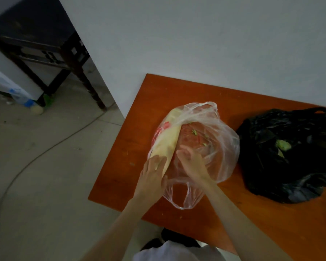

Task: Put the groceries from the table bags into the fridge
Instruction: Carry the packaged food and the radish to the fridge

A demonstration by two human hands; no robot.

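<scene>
At frame centre, a clear plastic bag [199, 147] lies on the orange table [120, 166]. The left hand [152, 174] rests flat, fingers straight, on a long pale vegetable [169, 138] poking out toward the upper left. The right hand [191, 162] reaches inside the bag, fingers loosely bent; whether it grips anything I cannot tell. A black bag [288, 155] sits to the right.

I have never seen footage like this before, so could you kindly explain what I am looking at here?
There is no machine: a person wears a camera on the head, looking down at their own hands. On the orange table sit a clear plastic bag and a black plastic bag with something green inside. The left hand rests on a long pale vegetable lying in the clear bag; the right hand reaches into that bag. Whether it grips anything is unclear.
</scene>
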